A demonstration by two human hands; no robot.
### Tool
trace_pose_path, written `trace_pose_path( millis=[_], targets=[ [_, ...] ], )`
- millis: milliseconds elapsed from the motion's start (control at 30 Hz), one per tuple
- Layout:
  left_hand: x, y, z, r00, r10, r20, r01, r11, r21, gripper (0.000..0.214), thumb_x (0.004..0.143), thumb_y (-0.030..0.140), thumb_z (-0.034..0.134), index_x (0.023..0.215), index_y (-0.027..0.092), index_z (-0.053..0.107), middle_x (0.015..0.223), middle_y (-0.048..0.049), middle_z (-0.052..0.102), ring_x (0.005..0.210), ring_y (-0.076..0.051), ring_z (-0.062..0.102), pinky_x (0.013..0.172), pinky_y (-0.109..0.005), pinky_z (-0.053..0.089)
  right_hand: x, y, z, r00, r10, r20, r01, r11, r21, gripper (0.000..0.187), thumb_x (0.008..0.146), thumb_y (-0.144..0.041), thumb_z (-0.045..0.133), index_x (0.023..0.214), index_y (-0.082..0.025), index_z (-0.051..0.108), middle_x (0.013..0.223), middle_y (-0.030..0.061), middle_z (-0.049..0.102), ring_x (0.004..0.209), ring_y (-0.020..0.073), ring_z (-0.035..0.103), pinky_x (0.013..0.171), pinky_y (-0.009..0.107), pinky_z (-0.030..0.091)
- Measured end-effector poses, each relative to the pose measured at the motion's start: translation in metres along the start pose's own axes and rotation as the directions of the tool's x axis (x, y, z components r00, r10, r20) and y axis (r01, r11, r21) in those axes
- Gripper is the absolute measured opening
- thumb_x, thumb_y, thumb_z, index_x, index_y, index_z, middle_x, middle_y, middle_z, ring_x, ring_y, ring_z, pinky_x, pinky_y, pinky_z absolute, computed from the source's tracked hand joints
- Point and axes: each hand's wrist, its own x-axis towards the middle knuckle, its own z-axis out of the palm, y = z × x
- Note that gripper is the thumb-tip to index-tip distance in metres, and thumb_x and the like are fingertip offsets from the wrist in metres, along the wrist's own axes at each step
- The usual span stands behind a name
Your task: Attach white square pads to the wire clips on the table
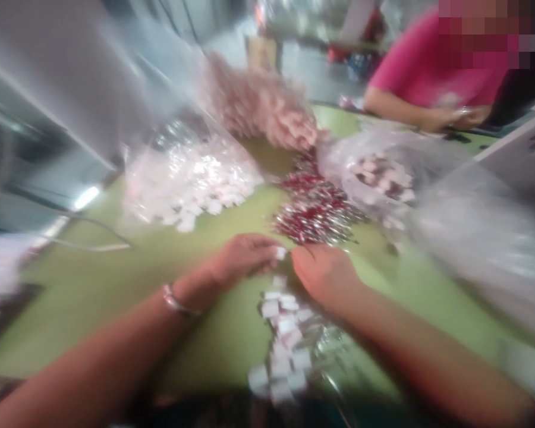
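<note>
The picture is blurred by motion. My left hand (243, 257), with a bracelet on its wrist, pinches a small white piece (280, 252) at its fingertips. My right hand (323, 273) is closed right beside it, fingertips almost touching the same piece. Both hands hover over a green table (116, 279), just in front of a heap of red and silver bits (314, 211). Below the hands runs a trail of small white and pink blocks (283, 339) in clear wrapping.
A clear bag of white pieces (187, 178) lies at left, a pink pile (263, 107) behind, and more clear bags (383, 172) at right. Another person in a pink shirt (432, 71) works at the far right edge. Cables cross the table's left side.
</note>
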Motion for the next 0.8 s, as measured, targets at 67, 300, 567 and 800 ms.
trace_pose_path(
  millis=[67,300,567,800],
  targets=[
    [0.000,0.000,0.000,1.000,-0.008,-0.005,0.008,1.000,-0.005,0.039,0.074,0.042,0.072,0.097,0.010,0.069,0.063,-0.0020,0.064,0.048,-0.007,0.051,0.044,-0.019,0.037,0.000,-0.002,0.001,0.999,0.015,0.028,-0.017,0.998,0.067,0.025,0.086,-0.007,0.040,0.069,-0.017,0.055,0.056,0.0017,0.050,0.052,0.0136,0.038,0.053,0.029,0.021],
    [0.000,-0.002,-0.003,0.994,-0.036,0.103,0.016,0.982,0.187,0.040,0.077,0.044,0.066,0.100,0.012,0.068,0.065,-0.0040,0.065,0.050,-0.011,0.054,0.045,-0.022,0.040,-0.005,0.000,0.010,0.970,0.114,0.214,-0.186,0.918,0.351,0.023,0.093,-0.020,0.042,0.076,-0.017,0.058,0.062,0.0019,0.057,0.054,0.0117,0.041,0.054,0.027,0.023],
    [-0.006,0.032,-0.036,0.858,0.407,-0.313,0.060,0.526,0.849,0.035,0.089,0.043,0.050,0.105,0.015,0.064,0.108,-0.0139,0.064,0.097,-0.027,0.060,0.087,-0.041,0.048,-0.001,-0.006,0.011,0.927,0.146,0.345,-0.240,0.939,0.248,0.018,0.094,-0.018,0.046,0.084,-0.016,0.061,0.075,0.0044,0.061,0.062,0.0134,0.049,0.059,0.027,0.029],
    [0.005,0.024,-0.073,0.802,0.480,-0.356,0.332,0.137,0.933,0.024,0.090,0.033,0.046,0.089,0.016,0.063,0.091,-0.0147,0.060,0.089,-0.031,0.059,0.075,-0.039,0.048,0.000,0.003,-0.002,0.939,-0.009,0.344,-0.117,0.931,0.345,0.026,0.096,-0.020,0.043,0.079,-0.018,0.062,0.077,0.0027,0.062,0.065,0.0126,0.051,0.060,0.026,0.032]
  ],
)
